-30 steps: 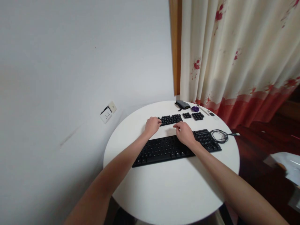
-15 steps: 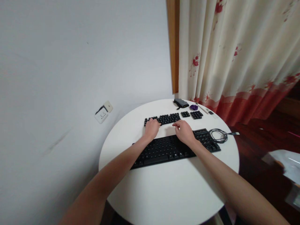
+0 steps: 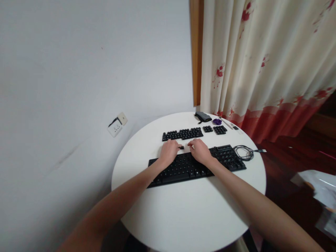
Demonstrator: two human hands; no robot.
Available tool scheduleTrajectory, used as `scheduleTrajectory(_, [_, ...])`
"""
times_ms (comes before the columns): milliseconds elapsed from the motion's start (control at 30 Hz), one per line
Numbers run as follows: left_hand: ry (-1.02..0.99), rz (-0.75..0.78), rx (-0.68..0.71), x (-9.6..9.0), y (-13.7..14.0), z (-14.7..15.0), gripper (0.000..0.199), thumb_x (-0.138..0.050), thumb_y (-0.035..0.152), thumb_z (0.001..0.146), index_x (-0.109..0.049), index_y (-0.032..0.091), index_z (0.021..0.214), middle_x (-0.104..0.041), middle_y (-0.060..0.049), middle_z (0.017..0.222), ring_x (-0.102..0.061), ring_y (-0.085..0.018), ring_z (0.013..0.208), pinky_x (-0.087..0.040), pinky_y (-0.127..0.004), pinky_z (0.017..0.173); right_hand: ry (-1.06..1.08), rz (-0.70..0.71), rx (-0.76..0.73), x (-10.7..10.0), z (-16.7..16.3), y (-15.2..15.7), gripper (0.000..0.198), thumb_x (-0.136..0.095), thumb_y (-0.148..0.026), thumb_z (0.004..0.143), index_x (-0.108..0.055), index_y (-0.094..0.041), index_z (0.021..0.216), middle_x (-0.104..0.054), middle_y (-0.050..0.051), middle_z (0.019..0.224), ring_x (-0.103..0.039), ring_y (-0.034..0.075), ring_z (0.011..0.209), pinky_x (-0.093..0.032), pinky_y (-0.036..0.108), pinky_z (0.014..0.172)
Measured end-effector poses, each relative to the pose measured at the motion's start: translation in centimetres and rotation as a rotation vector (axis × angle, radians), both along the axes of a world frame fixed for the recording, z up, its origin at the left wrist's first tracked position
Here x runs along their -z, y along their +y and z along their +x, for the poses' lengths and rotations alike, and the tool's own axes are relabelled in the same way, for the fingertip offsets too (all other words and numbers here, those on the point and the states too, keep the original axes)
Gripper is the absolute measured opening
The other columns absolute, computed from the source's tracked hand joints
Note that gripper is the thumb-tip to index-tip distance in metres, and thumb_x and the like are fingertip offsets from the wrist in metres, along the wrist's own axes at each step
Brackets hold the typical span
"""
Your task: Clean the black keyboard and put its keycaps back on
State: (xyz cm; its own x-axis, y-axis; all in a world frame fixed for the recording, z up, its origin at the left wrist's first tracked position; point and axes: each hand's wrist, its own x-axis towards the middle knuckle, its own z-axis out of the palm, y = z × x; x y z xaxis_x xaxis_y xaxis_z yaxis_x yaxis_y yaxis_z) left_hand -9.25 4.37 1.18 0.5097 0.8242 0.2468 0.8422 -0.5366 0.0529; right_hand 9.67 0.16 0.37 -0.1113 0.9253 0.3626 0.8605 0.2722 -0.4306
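Observation:
My left hand point(image 3: 169, 152) pinches a small black keycap point(image 3: 181, 147) between thumb and fingers, just above the far edge of a black keyboard base point(image 3: 181, 168). The base shows rows of bare key posts, and both forearms cross over it. Close by on the right, my right hand point(image 3: 200, 150) has its fingers curved and slightly apart, with nothing visible in them, facing the keycap. Beyond the hands, loose black keycaps point(image 3: 191, 133) lie in rows on the white table. Two smaller keycap groups, a near-square block point(image 3: 207, 129) and a wider block point(image 3: 219, 130), sit to their right.
The round white table point(image 3: 183, 217) stands against the wall. A coiled cable point(image 3: 244, 153) lies right of the keyboard base. At the back are a grey pouch point(image 3: 203, 117), a purple crumpled item point(image 3: 217, 121) and a thin light stick point(image 3: 226, 122). A curtain point(image 3: 257, 70) hangs behind.
My left hand has drawn back from the keycap rows towards the keyboard base, with a keycap in its fingers. My right hand has shifted left and slightly nearer, closer to the left.

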Motion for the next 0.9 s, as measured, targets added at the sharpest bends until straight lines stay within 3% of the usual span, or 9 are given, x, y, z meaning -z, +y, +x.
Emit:
scheduleTrajectory(133, [-0.045, -0.021, -0.021, -0.4, 0.6, -0.5, 0.040, -0.068, 0.024, 0.088, -0.066, 0.024, 0.128, -0.071, -0.008, 0.113, -0.058, -0.027, 0.107, -0.044, -0.034, 0.094, -0.065, -0.037, -0.037, -0.2, -1.2, 0.8, 0.021, -0.058, -0.018, 0.091, -0.072, -0.016, 0.107, -0.071, 0.012, 0.109, -0.059, 0.026, 0.110, -0.044, 0.031, 0.090])
scheduleTrajectory(267, [-0.068, -0.082, -0.028, -0.2, 1.4, -0.4, 0.028, -0.072, 0.025, 0.084, -0.075, 0.024, 0.111, -0.074, -0.008, 0.107, -0.061, -0.028, 0.107, -0.046, -0.034, 0.093, -0.119, -0.069, -0.070, -0.7, -2.1, 2.1, 0.022, -0.063, -0.018, 0.089, -0.072, -0.017, 0.109, -0.071, 0.012, 0.112, -0.060, 0.026, 0.110, -0.044, 0.030, 0.089])
scheduleTrajectory(500, [-0.140, -0.202, -0.040, -0.8, 1.3, -1.1, 0.016, -0.075, 0.023, 0.079, -0.079, 0.027, 0.094, -0.077, -0.003, 0.099, -0.068, -0.024, 0.100, -0.049, -0.031, 0.090, -0.168, -0.143, -0.106, -0.5, -2.8, 3.7, 0.012, -0.064, -0.015, 0.086, -0.075, -0.019, 0.088, -0.075, 0.010, 0.095, -0.067, 0.024, 0.095, -0.044, 0.028, 0.079])
scheduleTrajectory(733, [-0.275, -0.272, -0.034, -2.5, -2.6, -5.2, 0.020, -0.070, 0.025, 0.081, -0.077, 0.023, 0.100, -0.077, -0.002, 0.099, -0.070, -0.020, 0.090, -0.051, -0.028, 0.084, -0.136, -0.135, -0.132, -0.3, -3.0, 3.6, 0.011, -0.064, -0.013, 0.084, -0.073, -0.017, 0.087, -0.074, 0.010, 0.092, -0.066, 0.022, 0.089, -0.043, 0.028, 0.076])
scheduleTrajectory(900, [-0.435, -0.303, 0.010, -2.4, -6.1, -6.9, 0.019, -0.074, 0.030, 0.078, -0.078, 0.025, 0.096, -0.076, -0.001, 0.092, -0.066, -0.020, 0.084, -0.050, -0.029, 0.081, -0.069, -0.066, -0.190, -1.3, -3.0, 1.5, 0.012, -0.062, -0.012, 0.084, -0.070, -0.017, 0.091, -0.072, 0.007, 0.094, -0.063, 0.020, 0.090, -0.042, 0.027, 0.080])
